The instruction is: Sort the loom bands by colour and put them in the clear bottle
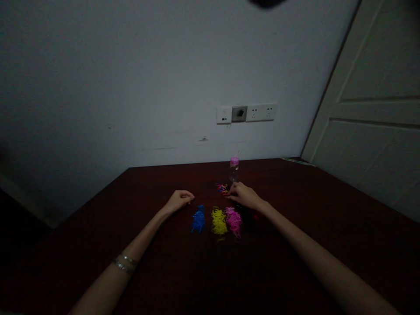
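Observation:
On the dark red table lie small loops that look like rubber bands, grouped by colour: a blue pile (198,219), a yellow pile (218,221) and a pink pile (233,222). Behind them is a small mixed-colour pile (222,188). My right hand (243,194) is at the right edge of the mixed pile, its fingers drawn together; anything between them is too small to make out. My left hand (179,201) rests behind and left of the blue pile, thumb and fingers pinched together. What it may hold cannot be made out.
A clear bottle (233,170) with a pink cap stands just behind my right hand. The table (157,271) meets a pale wall with a row of sockets (260,113). A panelled door (370,131) is at the right. The light is dim.

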Demonstrator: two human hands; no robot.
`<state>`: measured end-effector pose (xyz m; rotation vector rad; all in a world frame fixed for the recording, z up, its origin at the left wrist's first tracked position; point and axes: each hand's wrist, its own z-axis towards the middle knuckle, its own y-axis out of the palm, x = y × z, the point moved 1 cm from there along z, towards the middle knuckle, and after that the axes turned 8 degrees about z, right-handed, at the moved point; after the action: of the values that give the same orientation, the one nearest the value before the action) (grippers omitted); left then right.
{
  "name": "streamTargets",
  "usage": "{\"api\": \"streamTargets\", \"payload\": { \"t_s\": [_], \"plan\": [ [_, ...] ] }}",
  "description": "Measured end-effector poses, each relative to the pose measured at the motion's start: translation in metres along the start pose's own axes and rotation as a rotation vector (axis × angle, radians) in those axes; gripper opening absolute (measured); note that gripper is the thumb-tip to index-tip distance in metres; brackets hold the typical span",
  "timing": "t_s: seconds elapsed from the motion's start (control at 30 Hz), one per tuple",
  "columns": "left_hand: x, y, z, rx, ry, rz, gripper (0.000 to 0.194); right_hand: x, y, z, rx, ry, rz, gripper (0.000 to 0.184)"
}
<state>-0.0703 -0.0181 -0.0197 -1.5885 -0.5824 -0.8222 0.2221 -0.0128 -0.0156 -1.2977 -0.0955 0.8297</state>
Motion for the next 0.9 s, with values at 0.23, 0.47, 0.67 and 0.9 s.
{"api": "streamTargets", "payload": {
  "t_s": [0.23, 0.47, 0.67, 0.9],
  "plan": [
    [-0.002, 0.001, 0.001, 0.013, -0.004, 0.004, 0.033, -0.001, 0.005, 0.001, 0.004, 0.015, -0.021, 0.019],
    [-0.001, 0.001, 0.0, 0.008, 0.002, -0.003, 0.032, -0.003, 0.003, 0.001, -0.011, 0.02, -0.027, 0.012],
    [-0.005, 0.002, 0.002, 0.001, 0.004, -0.003, 0.03, -0.003, 0.002, 0.0, -0.019, 0.012, -0.011, 0.007],
    [-0.014, 0.004, 0.007, -0.003, 0.024, 0.013, 0.027, 0.004, -0.029, 0.005, 0.089, -0.076, 0.154, 0.007]
  ]
}}
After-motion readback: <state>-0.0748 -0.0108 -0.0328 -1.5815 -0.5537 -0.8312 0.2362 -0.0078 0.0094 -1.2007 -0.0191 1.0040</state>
